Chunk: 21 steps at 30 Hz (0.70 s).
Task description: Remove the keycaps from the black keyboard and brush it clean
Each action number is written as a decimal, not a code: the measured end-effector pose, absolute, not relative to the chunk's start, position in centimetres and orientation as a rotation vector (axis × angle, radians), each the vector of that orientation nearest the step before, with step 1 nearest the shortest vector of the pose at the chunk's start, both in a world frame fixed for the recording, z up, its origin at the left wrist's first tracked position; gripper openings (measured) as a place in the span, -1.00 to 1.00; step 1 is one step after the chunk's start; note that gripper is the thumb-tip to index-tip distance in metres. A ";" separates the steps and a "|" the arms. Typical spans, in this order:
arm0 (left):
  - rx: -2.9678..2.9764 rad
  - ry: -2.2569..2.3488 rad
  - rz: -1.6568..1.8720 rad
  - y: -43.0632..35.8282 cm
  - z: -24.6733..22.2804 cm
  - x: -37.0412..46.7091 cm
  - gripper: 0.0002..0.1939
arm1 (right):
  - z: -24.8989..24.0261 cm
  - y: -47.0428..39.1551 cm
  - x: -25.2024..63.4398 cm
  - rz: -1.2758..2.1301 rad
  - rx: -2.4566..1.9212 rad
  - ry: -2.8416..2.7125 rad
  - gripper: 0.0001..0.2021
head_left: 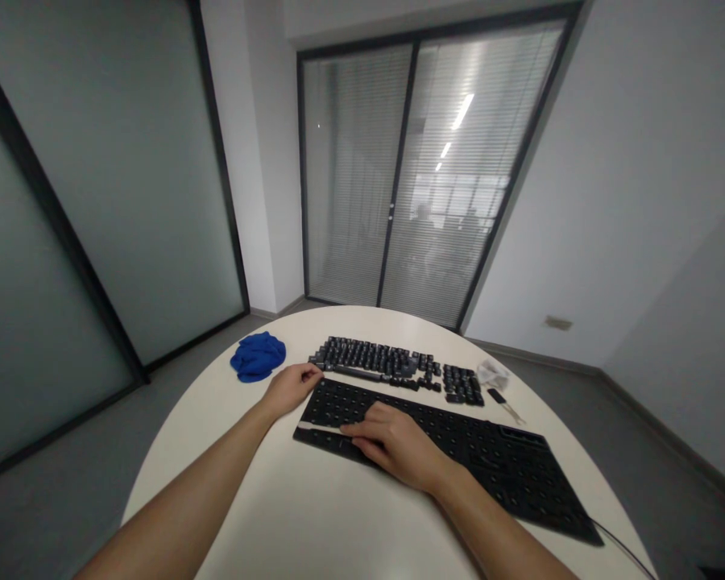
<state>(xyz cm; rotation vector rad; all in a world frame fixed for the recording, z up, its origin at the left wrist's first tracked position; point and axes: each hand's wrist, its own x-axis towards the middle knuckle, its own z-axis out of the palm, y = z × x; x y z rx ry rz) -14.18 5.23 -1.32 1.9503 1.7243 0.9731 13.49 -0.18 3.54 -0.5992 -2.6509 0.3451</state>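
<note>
A black keyboard (459,451) with its keycaps off lies slanted across the round table, its rows of switch posts bare. My right hand (395,443) is above its left part, fingers pinched on a thin pale stick-like tool (320,428). The tool points left, low over the keyboard's near left edge; whether its tip touches cannot be made out. At the far left corner of the keyboard is my left hand (293,388), its fingers curled closed on that corner. Loose black keycaps (368,354) lie in keyboard order just beyond, with the long spacebar (356,372) nearest the keyboard.
A crumpled blue cloth (258,356) lies at the left of the white table (266,499). To the right are a clear plastic bag (494,374) and a keycap puller (503,401) with wire prongs. A cable (622,544) runs off the keyboard's right end.
</note>
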 end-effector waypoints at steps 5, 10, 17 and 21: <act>1.949 1.726 0.971 5.3 -1.4 -14.2 -0.67 | 3.4 -0.2 13.3 0.306 -0.626 -2.654 -0.72; 1.948 1.723 0.973 5.2 -1.3 -14.2 -0.67 | 3.7 -0.4 13.4 0.322 -0.624 -2.617 -0.71; 1.938 1.722 0.975 5.0 -1.0 -14.2 -0.68 | 4.2 -0.2 13.9 0.373 -0.582 -2.610 -0.71; 1.936 1.725 0.974 4.9 -0.9 -14.1 -0.68 | 4.2 -0.1 14.0 0.410 -0.585 -2.603 -0.70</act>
